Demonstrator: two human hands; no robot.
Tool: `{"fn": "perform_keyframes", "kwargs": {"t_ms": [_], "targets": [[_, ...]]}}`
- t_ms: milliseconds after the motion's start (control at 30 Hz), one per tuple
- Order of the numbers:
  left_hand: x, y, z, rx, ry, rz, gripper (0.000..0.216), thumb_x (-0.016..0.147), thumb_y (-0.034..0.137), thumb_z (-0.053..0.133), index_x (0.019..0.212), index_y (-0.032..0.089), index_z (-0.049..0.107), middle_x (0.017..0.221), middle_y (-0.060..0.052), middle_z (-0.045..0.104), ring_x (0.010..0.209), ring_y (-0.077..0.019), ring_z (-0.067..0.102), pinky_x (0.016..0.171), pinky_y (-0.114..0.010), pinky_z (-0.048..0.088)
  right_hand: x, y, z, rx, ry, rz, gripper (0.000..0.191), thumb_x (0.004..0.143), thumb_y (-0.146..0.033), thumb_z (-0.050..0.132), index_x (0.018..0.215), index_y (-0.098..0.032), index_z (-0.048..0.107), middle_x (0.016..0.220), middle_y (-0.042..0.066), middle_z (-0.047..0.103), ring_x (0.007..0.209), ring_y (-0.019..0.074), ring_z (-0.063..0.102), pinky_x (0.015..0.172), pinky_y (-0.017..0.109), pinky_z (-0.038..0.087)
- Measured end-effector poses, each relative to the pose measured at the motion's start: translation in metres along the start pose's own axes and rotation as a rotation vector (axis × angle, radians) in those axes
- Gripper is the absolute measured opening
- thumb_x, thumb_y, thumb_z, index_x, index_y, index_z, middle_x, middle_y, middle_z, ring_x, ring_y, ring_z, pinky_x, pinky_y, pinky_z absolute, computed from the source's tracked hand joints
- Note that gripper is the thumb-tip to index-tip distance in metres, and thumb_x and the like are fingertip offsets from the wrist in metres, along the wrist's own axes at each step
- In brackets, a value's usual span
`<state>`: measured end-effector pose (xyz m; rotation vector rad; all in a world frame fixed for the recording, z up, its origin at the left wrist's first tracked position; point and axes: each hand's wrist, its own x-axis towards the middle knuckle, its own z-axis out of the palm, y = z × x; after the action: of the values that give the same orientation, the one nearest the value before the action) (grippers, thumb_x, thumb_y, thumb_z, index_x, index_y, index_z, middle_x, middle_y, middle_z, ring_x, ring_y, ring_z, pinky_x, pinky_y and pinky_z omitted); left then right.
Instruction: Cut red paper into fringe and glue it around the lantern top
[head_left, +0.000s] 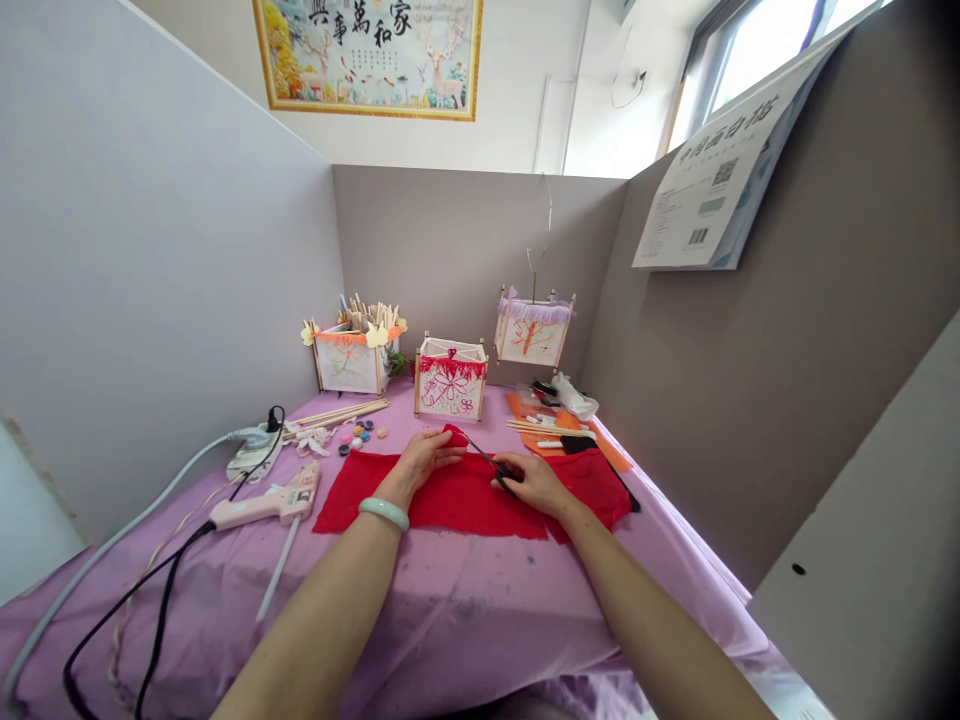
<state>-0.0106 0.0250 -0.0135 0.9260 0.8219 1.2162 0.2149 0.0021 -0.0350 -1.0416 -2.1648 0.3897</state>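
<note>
My left hand (429,458), with a pale green bangle on its wrist, pinches a small folded piece of red fabric (454,436). In my right hand (536,484) is a pair of black-handled scissors (504,474), its blades pointing up and left at that small piece. Whether the blades touch the fabric is too small to tell. Beneath both hands a large red cloth (457,505) lies spread on the table, and more red cloth (592,490) lies on the right.
A pink glue gun (274,503) and a power strip (253,455) with cables lie at left. Behind the hands stands a decorated paper lantern (451,388); a stick-filled box (349,362) is at back left. Another lantern (532,333) hangs at right. Buttons (357,437) and sticks (337,412) lie nearby.
</note>
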Motion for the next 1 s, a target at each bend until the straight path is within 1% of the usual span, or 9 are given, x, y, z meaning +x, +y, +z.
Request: {"fn": "perform_keyframes", "kwargs": {"t_ms": [133, 300, 500, 733, 1000], "targets": [[0.0002, 0.001, 0.0009, -0.031, 0.027, 0.008, 0.007, 0.078, 0.015, 0.059, 0.078, 0.009, 0.059, 0.079, -0.013, 0.068, 0.07, -0.0218, 0.068, 0.066, -0.032, 0.054, 0.0, -0.0009, -0.0013, -0.005, -0.007, -0.008, 0.036, 0.073, -0.038, 0.062, 0.103, -0.018, 0.063, 0.071, 0.001, 0.061, 0.06, 0.0116, 0.049, 0.057, 0.022, 0.038], [-0.0001, 0.0018, 0.0005, -0.043, 0.015, 0.01, 0.007, 0.078, 0.015, 0.059, 0.079, 0.009, 0.058, 0.075, -0.012, 0.068, 0.069, -0.022, 0.068, 0.065, -0.032, 0.054, -0.0005, 0.0009, -0.0017, -0.026, -0.004, -0.008, 0.036, 0.073, -0.039, 0.062, 0.103, -0.019, 0.063, 0.075, 0.002, 0.062, 0.062, 0.012, 0.051, 0.058, 0.022, 0.039], [-0.0023, 0.0028, 0.0014, -0.021, -0.009, 0.012, 0.009, 0.079, 0.017, 0.058, 0.082, 0.008, 0.06, 0.082, -0.015, 0.068, 0.07, -0.0214, 0.068, 0.067, -0.032, 0.054, -0.0002, 0.0034, -0.002, -0.04, 0.007, 0.008, 0.037, 0.073, -0.038, 0.063, 0.104, -0.017, 0.063, 0.073, 0.002, 0.062, 0.061, 0.0124, 0.052, 0.058, 0.022, 0.039], [-0.0014, 0.0011, 0.0011, -0.015, -0.008, 0.008, 0.008, 0.078, 0.016, 0.06, 0.08, 0.009, 0.058, 0.077, -0.013, 0.068, 0.069, -0.0226, 0.068, 0.064, -0.032, 0.054, 0.0001, -0.0009, -0.0023, -0.023, -0.016, -0.018, 0.033, 0.074, -0.037, 0.062, 0.102, -0.019, 0.063, 0.072, 0.001, 0.061, 0.06, 0.0113, 0.049, 0.056, 0.021, 0.037], [-0.0003, -0.0014, -0.0004, 0.014, -0.04, 0.005, 0.011, 0.077, 0.018, 0.061, 0.082, 0.009, 0.058, 0.081, -0.014, 0.069, 0.071, -0.0231, 0.068, 0.065, -0.032, 0.054, 0.0001, -0.002, -0.0023, -0.019, -0.015, -0.03, 0.033, 0.075, -0.038, 0.061, 0.101, -0.019, 0.064, 0.07, 0.0, 0.059, 0.059, 0.0108, 0.047, 0.055, 0.021, 0.036]]}}
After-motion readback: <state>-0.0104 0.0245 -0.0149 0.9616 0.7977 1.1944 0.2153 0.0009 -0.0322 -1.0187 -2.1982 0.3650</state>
